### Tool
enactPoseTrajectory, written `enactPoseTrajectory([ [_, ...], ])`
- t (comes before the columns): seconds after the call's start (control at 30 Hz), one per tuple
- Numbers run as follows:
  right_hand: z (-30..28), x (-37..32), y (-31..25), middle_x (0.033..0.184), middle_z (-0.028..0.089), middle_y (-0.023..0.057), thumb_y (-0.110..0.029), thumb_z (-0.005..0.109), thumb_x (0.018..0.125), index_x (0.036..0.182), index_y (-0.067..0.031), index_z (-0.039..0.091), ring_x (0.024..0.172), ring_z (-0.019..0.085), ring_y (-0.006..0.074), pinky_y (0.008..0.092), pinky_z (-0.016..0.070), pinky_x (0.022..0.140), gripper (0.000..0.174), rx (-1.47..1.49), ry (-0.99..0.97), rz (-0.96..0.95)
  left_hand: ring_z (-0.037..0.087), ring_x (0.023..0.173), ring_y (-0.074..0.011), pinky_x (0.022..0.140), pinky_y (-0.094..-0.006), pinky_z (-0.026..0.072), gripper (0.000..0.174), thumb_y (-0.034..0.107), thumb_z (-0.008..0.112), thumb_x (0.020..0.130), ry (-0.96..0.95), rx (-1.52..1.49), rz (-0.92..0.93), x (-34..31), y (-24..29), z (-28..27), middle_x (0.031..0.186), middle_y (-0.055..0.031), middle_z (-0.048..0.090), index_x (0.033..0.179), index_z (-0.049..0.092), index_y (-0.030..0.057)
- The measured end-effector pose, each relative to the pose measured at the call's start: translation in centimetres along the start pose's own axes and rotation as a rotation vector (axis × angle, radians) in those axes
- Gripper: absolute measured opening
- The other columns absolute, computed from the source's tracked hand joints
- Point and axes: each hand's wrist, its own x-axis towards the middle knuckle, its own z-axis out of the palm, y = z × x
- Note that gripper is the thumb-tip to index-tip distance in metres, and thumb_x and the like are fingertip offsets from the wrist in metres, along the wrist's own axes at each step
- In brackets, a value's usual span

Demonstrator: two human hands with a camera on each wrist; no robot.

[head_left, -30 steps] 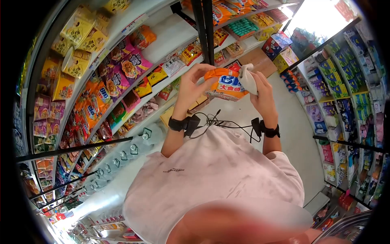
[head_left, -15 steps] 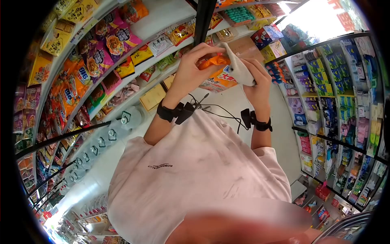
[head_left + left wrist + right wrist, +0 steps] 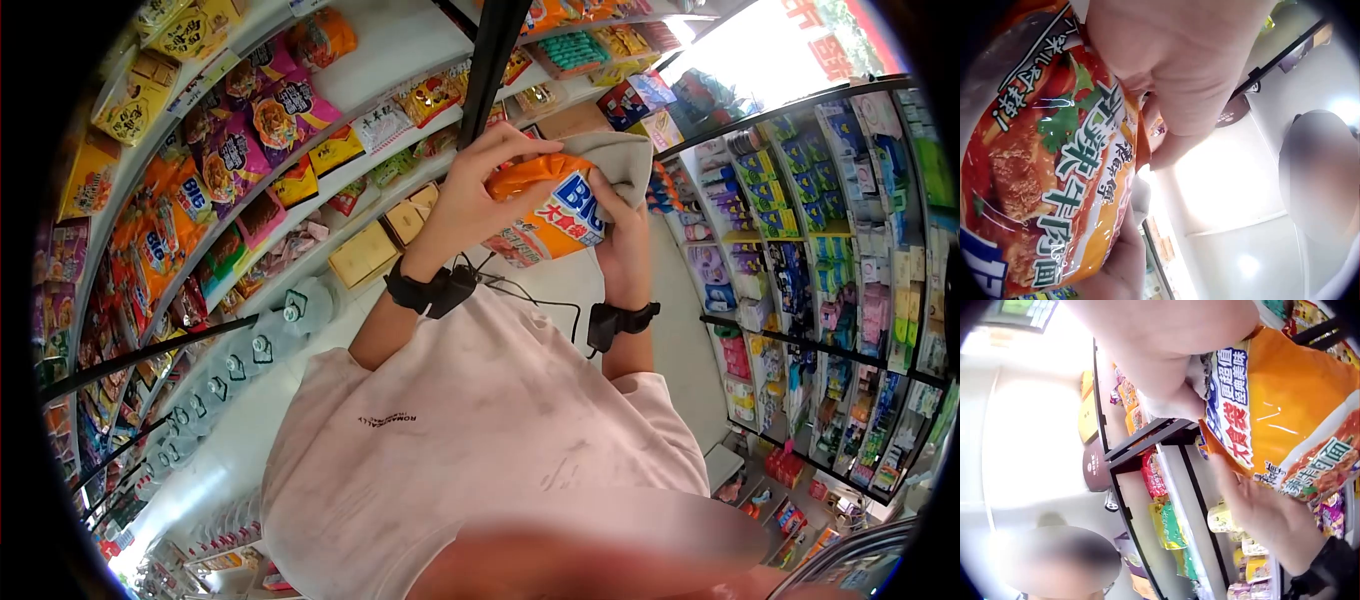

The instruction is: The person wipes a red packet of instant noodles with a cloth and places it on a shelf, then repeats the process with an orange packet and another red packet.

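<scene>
An orange instant noodle pack [image 3: 545, 222] is held up in front of my chest, its printed face with a beef noodle picture filling much of the left wrist view [image 3: 1041, 169]. My left hand [image 3: 462, 205] grips its left side, thumb toward the front and fingers over the top edge. My right hand [image 3: 626, 240] holds a greyish-white cloth [image 3: 628, 165] at the pack's right side, with the thumb lying over the pack's front edge. Most of the right fingers are hidden behind cloth and pack. In the right wrist view the cloth [image 3: 1197, 375] shows bunched between right hand and pack.
Shelves on the left carry more orange noodle packs [image 3: 165, 225], purple packs [image 3: 285, 110] and yellow boxes [image 3: 130, 110]. Large water bottles [image 3: 262, 345] line the floor below. Black shelf posts [image 3: 490, 70] rise just beyond the hands. A stocked shelf [image 3: 830, 240] stands at the right.
The pack has turned so more of its printed front faces up. The cloth has moved from the pack's right end across its top edge, then behind its upper right side, spreading wider.
</scene>
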Motion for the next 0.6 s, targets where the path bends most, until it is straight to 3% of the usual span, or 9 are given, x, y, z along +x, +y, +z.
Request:
enactPoseTrajectory([
  [0.17, -0.6, 0.2, 0.8, 0.099, 0.069, 0.0039, -0.013, 0.072, 0.091, 0.099, 0.0013, 0.071, 0.085, 0.064, 0.0065, 0.0214, 0.0492, 0.074, 0.016, -0.214, -0.038, -0.055, 0.059, 0.080, -0.0092, 0.071, -0.0218, 0.0474, 0.022, 0.009, 0.076, 0.086, 0.181, 0.011, -0.031, 0.3, 0.5, 0.6, 0.092, -0.0045, 0.061, 0.106, 0.071, 0.0010],
  [0.27, -0.5, -0.2, 0.7, 0.097, 0.068, 0.0025, -0.013, 0.073, 0.090, 0.097, 0.0035, 0.070, 0.085, 0.060, 0.0068, 0.0231, 0.0475, 0.073, 0.018, -0.539, -0.076, -0.301, 0.059, 0.086, -0.0064, 0.076, -0.0208, 0.0455, 0.014, 0.003, 0.068, 0.092, 0.235, -0.126, -0.116, 0.1, -1.2, 0.5, 0.093, -0.0012, 0.059, 0.104, 0.069, -0.0035],
  [0.37, -0.1, -0.5, 0.4, 0.094, 0.065, 0.0046, -0.009, 0.074, 0.087, 0.098, 0.0048, 0.068, 0.083, 0.059, 0.0100, 0.0244, 0.0465, 0.073, 0.019, -0.622, -0.099, -0.375, 0.059, 0.083, -0.0061, 0.075, -0.0201, 0.0451, 0.009, 0.002, 0.065, 0.095, 0.270, -0.052, -0.091, 0.0, -1.3, 0.7, 0.090, -0.0015, 0.059, 0.099, 0.067, -0.0048],
  [0.47, -0.4, -0.3, -0.1, 0.093, 0.065, 0.0081, -0.001, 0.074, 0.080, 0.097, 0.0042, 0.068, 0.083, 0.062, 0.0154, 0.0260, 0.0475, 0.074, 0.019, -0.845, -0.155, -0.499, 0.058, 0.082, -0.0057, 0.074, -0.0199, 0.0449, 0.009, 0.003, 0.064, 0.095, 0.315, -0.044, -0.089, 0.1, -1.2, 1.1, 0.090, -0.0013, 0.059, 0.097, 0.066, -0.0055],
  [0.6, 0.5, -0.6, -0.5, 0.091, 0.064, 0.0106, 0.006, 0.071, 0.070, 0.096, 0.0038, 0.068, 0.082, 0.065, 0.0224, 0.0281, 0.0489, 0.075, 0.026, -0.902, -0.157, -0.684, 0.058, 0.083, -0.0050, 0.073, -0.0195, 0.0447, 0.007, 0.001, 0.062, 0.096, 0.258, -0.004, -0.055, 0.1, -0.8, 1.8, 0.089, -0.0012, 0.058, 0.097, 0.065, -0.0054],
])
